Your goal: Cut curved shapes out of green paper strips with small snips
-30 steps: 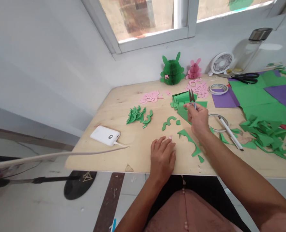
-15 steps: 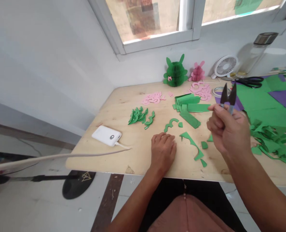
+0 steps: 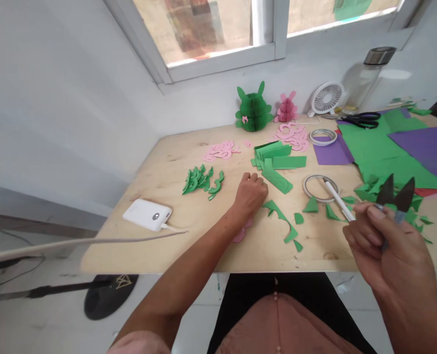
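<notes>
My left hand (image 3: 251, 192) rests on the wooden table with its fingers curled down and close together. Whatever lies under them is hidden. My right hand (image 3: 397, 250) is closed around small thread snips (image 3: 400, 216), held above the table with both dark blades pointing up and spread apart. Right of my left hand lies a green paper offcut (image 3: 286, 223) with a scalloped edge, and small green scraps (image 3: 298, 218) are around it. Folded green paper strips (image 3: 281, 162) lie just behind. A pile of curved green cutouts (image 3: 198, 179) sits to the left. Part of a pink cutout (image 3: 242, 233) shows beside my left forearm.
A white power bank (image 3: 147, 214) with a cable lies left. A tape roll (image 3: 308, 189) with a white pen (image 3: 338, 199) across it lies near my right hand. Behind stand a green paper figure (image 3: 254, 113), a small fan (image 3: 327, 98) and black scissors (image 3: 362, 119).
My left hand has moved forward over the spot where a curved green cutout lay and curled its fingers. My right hand has lowered to the right with the thread snips. The view has shifted right.
</notes>
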`<state>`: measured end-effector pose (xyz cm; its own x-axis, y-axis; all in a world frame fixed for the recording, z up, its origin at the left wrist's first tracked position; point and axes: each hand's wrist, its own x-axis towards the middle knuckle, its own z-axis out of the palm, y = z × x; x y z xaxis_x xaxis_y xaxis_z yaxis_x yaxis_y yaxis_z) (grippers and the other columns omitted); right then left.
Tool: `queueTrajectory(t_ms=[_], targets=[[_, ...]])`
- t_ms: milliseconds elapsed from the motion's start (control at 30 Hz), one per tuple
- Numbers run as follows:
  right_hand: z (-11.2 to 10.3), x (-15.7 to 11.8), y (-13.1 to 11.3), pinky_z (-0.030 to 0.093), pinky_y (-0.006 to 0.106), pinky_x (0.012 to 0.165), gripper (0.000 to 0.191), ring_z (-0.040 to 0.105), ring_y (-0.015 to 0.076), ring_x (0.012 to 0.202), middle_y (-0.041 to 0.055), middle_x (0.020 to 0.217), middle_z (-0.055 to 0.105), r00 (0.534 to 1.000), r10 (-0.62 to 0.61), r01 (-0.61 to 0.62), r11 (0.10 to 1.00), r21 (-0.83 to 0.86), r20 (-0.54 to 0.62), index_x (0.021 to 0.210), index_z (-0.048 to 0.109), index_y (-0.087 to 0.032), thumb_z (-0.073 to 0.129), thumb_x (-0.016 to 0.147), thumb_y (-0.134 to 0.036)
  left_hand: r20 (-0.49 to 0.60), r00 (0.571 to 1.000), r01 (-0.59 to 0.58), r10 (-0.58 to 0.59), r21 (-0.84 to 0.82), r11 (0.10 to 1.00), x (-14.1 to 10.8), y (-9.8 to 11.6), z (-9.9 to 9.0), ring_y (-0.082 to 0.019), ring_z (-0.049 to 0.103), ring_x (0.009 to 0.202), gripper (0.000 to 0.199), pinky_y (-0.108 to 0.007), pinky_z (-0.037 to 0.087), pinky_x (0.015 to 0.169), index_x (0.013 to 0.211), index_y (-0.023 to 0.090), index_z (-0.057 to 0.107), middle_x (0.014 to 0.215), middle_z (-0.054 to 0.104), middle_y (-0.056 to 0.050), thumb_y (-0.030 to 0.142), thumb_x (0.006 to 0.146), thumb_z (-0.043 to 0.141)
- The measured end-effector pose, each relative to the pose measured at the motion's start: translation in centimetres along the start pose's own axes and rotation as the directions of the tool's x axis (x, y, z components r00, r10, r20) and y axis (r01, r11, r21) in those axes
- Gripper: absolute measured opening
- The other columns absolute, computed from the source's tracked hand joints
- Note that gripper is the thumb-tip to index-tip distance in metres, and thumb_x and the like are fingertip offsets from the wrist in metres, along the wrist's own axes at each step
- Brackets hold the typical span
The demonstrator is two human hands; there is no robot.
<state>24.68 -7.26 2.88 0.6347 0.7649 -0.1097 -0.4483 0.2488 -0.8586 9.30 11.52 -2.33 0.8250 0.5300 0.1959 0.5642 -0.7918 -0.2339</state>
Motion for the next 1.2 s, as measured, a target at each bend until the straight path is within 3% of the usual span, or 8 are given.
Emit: queueTrajectory(t_ms=[133, 300, 400, 533, 733, 900, 1067, 1200], targets=[[-0.7, -0.4, -0.1, 0.014, 0.02, 0.038, 0.011, 0.023, 0.0036, 0.042, -0.0062, 0.048, 0.03, 1.0, 0.008, -0.009, 1.0, -0.001, -0.021, 0.071, 0.071, -0.015, 0.073, 0.076, -0.024, -0.025, 1.0, 0.015, -0.015, -0.005, 1.0, 0.0, -0.1, 0.5, -0.025, 0.054, 0.082, 0.016, -0.039, 0.034, 0.073, 0.077, 0.012, 0.067, 0.075, 0.064, -0.013, 0.009, 0.085, 0.053], [-1.4, -0.8, -0.3, 0.014, 0.02, 0.038, 0.013, 0.021, 0.004, 0.043, -0.0063, 0.049, 0.03, 0.998, 0.036, -0.036, 0.999, 0.0, -0.052, 0.072, 0.072, -0.015, 0.075, 0.075, -0.027, -0.009, 0.993, 0.116, -0.119, -0.127, 0.985, -0.7, -0.1, 0.3, -0.024, 0.057, 0.082, 0.015, -0.038, 0.036, 0.075, 0.077, 0.014, 0.066, 0.08, 0.068, -0.011, 0.011, 0.085, 0.054], [-1.8, -1.1, -0.4, 0.016, 0.02, 0.038, 0.015, 0.021, 0.0044, 0.045, -0.0061, 0.051, 0.03, 0.997, 0.036, -0.036, 0.999, 0.001, -0.066, 0.071, 0.071, -0.015, 0.077, 0.073, -0.028, 0.015, 0.99, 0.142, -0.142, -0.212, 0.967, -1.3, -0.3, -0.2, -0.022, 0.058, 0.085, 0.015, -0.036, 0.038, 0.075, 0.089, 0.016, 0.067, 0.09, 0.07, -0.009, 0.013, 0.087, 0.052], [-2.1, -1.4, -0.4, 0.018, 0.019, 0.039, 0.014, 0.021, 0.0044, 0.045, -0.0063, 0.052, 0.03, 0.996, 0.042, -0.042, 0.999, 0.002, -0.077, 0.07, 0.07, -0.016, 0.076, 0.074, -0.027, 0.045, 0.999, 0.036, -0.03, -0.154, 0.987, -1.2, -0.5, -0.6, -0.023, 0.059, 0.088, 0.023, -0.037, 0.037, 0.076, 0.105, 0.019, 0.065, 0.095, 0.069, -0.009, 0.012, 0.088, 0.051], [-2.5, -1.6, -0.4, 0.017, 0.019, 0.039, 0.013, 0.021, 0.0048, 0.044, -0.0065, 0.051, 0.029, 0.992, 0.077, -0.073, 0.997, 0.039, -0.096, 0.069, 0.068, -0.016, 0.075, 0.075, -0.025, 0.046, 0.994, -0.1, 0.101, -0.019, 0.995, -0.3, -0.2, -0.3, -0.023, 0.056, 0.08, 0.023, -0.037, 0.036, 0.073, 0.076, 0.013, 0.066, 0.079, 0.064, -0.012, 0.004, 0.086, 0.047], [-3.3, -1.9, -0.5, 0.018, 0.019, 0.039, 0.013, 0.021, 0.0043, 0.044, -0.0065, 0.05, 0.029, 0.987, 0.085, -0.078, 0.995, 0.057, -0.138, 0.068, 0.068, -0.014, 0.075, 0.074, -0.023, 0.022, 1.0, 0.0, 0.004, -0.184, 0.983, -1.2, 0.5, -0.7, -0.02, 0.057, 0.078, 0.02, -0.035, 0.039, 0.074, 0.082, 0.016, 0.068, 0.077, 0.066, -0.007, 0.014, 0.09, 0.049], [-3.5, -2.0, -0.7, 0.018, 0.02, 0.039, 0.013, 0.021, 0.0043, 0.043, -0.0066, 0.049, 0.029, 0.986, 0.082, -0.076, 0.996, 0.048, -0.143, 0.071, 0.07, -0.015, 0.076, 0.073, -0.025, 0.08, 0.976, -0.172, 0.2, -0.272, 0.947, -3.2, 1.9, -1.9, -0.02, 0.058, 0.088, 0.014, -0.032, 0.042, 0.074, 0.093, 0.02, 0.066, 0.094, 0.065, -0.007, 0.019, 0.089, 0.053], [-3.6, -2.1, -0.7, 0.017, 0.021, 0.039, 0.011, 0.021, 0.0047, 0.043, -0.006, 0.052, 0.031, 0.989, 0.067, -0.063, 0.998, 0.029, -0.132, 0.072, 0.069, -0.017, 0.075, 0.074, -0.026, 0.1, 0.964, -0.224, 0.248, -0.206, 0.953, -3.8, 2.6, -2.3, -0.021, 0.057, 0.089, 0.018, -0.032, 0.044, 0.07, 0.102, 0.019, 0.061, 0.1, 0.062, -0.009, 0.013, 0.09, 0.05]])
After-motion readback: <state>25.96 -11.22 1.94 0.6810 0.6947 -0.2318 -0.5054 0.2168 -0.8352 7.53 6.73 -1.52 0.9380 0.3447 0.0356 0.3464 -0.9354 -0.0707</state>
